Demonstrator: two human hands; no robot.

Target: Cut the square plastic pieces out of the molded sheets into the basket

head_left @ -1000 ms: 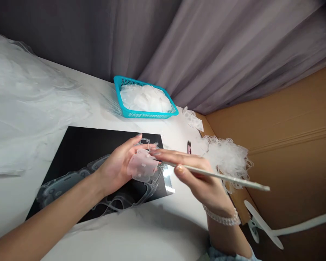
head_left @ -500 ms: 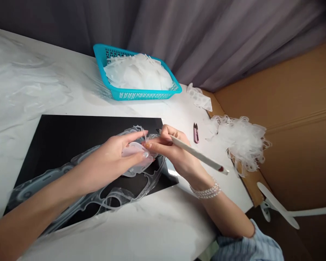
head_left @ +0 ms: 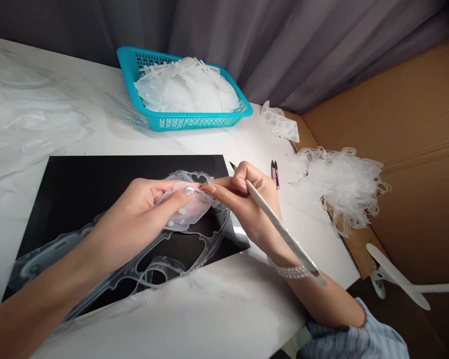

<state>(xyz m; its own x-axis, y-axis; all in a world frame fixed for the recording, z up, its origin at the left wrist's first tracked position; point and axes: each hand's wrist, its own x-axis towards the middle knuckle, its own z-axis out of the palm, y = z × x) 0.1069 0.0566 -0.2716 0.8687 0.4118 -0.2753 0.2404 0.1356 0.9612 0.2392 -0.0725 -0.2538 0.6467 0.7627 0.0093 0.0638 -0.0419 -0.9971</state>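
While the left hand point(head_left: 145, 209) pinches the translucent, scalloped piece point(head_left: 189, 212) between thumb and fingers over the glossy black board point(head_left: 82, 182), the right hand point(head_left: 254, 222) has thumb and a fingertip closed on clear webbing point(head_left: 210, 196) at the piece's two o'clock edge. It also grips a slim white tool point(head_left: 280, 227), whose long axis runs from its dark tip, between ten and eleven o'clock, to its tail near five. White dots mark the filmy piece, its own axis partly thumb-hidden, and looping plastic film point(head_left: 209, 247) curls from five round to eight o'clock.
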